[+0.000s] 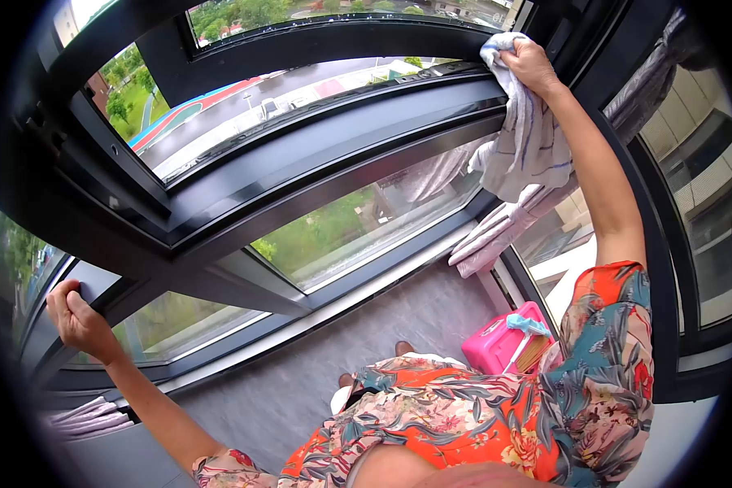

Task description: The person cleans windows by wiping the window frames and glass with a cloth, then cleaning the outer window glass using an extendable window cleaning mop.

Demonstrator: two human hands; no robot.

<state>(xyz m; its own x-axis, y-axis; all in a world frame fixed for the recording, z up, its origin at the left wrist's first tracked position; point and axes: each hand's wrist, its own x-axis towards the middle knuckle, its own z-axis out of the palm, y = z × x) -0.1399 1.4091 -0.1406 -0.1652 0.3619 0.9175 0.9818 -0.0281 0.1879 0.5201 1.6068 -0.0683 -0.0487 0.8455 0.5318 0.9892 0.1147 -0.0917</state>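
Closest to us, across the bottom of the frame, is the orange, teal and cream floral-print fabric shirt (431,415) of the person. At the left of the frame, the left hand (81,325) has its fingers curled in beside the black metal window frame (333,159); we cannot tell whether they grip it, and if they only rest there, a lean outward could go poorly braced. At the upper right, the right hand (533,69) pinches a bunched white woven cloth with blue stripes (525,154) between thumb and fingers, at the end of the window frame. Most of the cloth hangs loose, so we judge that a weak pinch could let it slip, or an edge could snag it. Its lower folds overlap the pale lilac gathered curtain (504,232), which a wide sweep might drag along. At the lower right of centre, a bright pink plastic bin (488,346) stands on the grey marbled floor (366,342); a sideways step could knock it. Far outside, at the upper left, green leafy trees (118,106) lie well below, so a cloth dropped outward might be lost.
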